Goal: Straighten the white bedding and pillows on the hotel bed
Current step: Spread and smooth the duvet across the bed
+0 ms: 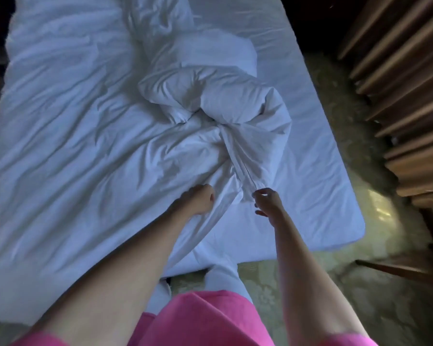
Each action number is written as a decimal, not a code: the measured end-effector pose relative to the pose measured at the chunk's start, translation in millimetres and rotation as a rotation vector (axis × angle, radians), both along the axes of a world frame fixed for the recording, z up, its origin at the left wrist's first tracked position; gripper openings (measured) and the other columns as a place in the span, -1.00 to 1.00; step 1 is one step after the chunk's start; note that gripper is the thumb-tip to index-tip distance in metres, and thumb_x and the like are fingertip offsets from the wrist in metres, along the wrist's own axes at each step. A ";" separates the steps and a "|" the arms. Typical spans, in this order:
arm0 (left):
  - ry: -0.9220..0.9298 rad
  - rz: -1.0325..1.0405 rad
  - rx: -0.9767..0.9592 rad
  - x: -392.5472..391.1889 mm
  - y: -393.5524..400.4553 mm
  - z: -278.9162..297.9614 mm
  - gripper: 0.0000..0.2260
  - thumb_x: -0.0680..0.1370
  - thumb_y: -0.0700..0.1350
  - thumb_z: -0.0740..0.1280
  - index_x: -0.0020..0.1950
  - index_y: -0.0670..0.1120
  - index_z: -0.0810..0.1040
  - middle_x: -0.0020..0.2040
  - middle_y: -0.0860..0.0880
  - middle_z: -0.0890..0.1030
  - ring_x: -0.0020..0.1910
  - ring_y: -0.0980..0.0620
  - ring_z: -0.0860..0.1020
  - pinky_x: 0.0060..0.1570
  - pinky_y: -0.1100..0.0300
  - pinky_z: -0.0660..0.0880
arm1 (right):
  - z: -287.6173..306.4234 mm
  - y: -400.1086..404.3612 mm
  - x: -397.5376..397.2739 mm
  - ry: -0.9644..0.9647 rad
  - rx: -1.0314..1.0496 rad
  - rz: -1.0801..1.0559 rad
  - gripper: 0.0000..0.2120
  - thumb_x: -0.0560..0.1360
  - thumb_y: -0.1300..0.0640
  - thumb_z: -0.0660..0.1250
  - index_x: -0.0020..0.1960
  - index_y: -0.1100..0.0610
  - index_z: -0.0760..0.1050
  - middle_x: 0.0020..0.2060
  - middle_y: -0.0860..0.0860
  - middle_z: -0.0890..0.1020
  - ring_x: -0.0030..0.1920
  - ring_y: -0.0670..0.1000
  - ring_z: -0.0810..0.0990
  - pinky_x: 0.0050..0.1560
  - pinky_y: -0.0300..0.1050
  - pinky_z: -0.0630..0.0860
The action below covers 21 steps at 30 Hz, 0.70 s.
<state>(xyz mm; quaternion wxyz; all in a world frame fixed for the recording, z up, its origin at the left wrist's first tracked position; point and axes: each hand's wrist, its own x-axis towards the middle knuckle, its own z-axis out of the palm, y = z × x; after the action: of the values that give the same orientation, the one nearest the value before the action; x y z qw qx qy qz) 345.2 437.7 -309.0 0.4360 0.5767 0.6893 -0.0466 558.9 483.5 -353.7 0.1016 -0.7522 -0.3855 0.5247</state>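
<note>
A white duvet (68, 136) lies crumpled across the bed, bunched into a twisted heap (218, 101) near the middle. A narrow twisted fold of it runs from that heap down toward me. My left hand (200, 199) is closed in a fist on the duvet fabric just left of that fold. My right hand (266, 201) pinches the lower end of the fold between thumb and fingers. The bare white mattress sheet (318, 171) shows on the right side of the bed. A rumpled white mound (158, 18) at the far end may be a pillow; I cannot tell.
Patterned green carpet (375, 245) surrounds the bed's right side and foot. Brown pleated curtains (405, 83) hang at the right. A dark wooden furniture leg (395, 267) juts in at lower right. My pink garment (205, 318) fills the bottom edge.
</note>
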 end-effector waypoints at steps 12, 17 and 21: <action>0.080 0.151 -0.068 70.7 93.3 -44.8 -0.83 0.51 -0.11 0.12 -0.16 -0.10 0.48 -0.13 -0.11 0.58 -0.08 -0.19 0.59 -0.12 0.06 0.52 | -113.3 142.3 45.3 0.067 -0.140 -0.096 -0.04 0.24 -0.15 0.56 0.49 0.02 0.16 0.39 0.07 0.40 0.30 0.14 0.48 0.24 0.11 0.51; 0.028 0.213 -0.197 73.3 86.7 -53.4 -0.82 0.49 -0.08 0.13 -0.31 0.03 0.39 -0.19 -0.03 0.54 -0.11 -0.16 0.59 -0.13 0.04 0.54 | -125.7 152.8 21.1 0.103 -0.257 -0.236 -0.51 0.47 0.02 0.41 0.30 0.26 0.45 0.14 0.08 0.58 0.09 0.12 0.56 -0.02 -0.10 0.45; -0.040 0.400 -0.169 71.4 84.3 -47.3 -0.81 0.56 -0.16 0.18 -0.05 -0.15 0.58 0.00 -0.18 0.63 0.02 -0.19 0.60 -0.02 0.06 0.55 | -106.1 145.6 1.8 0.050 -0.063 -0.237 -0.67 0.57 0.08 0.23 0.04 0.36 0.56 -0.04 0.26 0.64 0.00 0.24 0.62 0.02 0.03 0.55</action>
<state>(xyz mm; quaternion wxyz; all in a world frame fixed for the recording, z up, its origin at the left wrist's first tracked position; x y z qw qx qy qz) 416.6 522.0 -356.3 0.4973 0.3906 0.7746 -0.0054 560.7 629.1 -459.8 0.1490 -0.7819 -0.2746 0.5394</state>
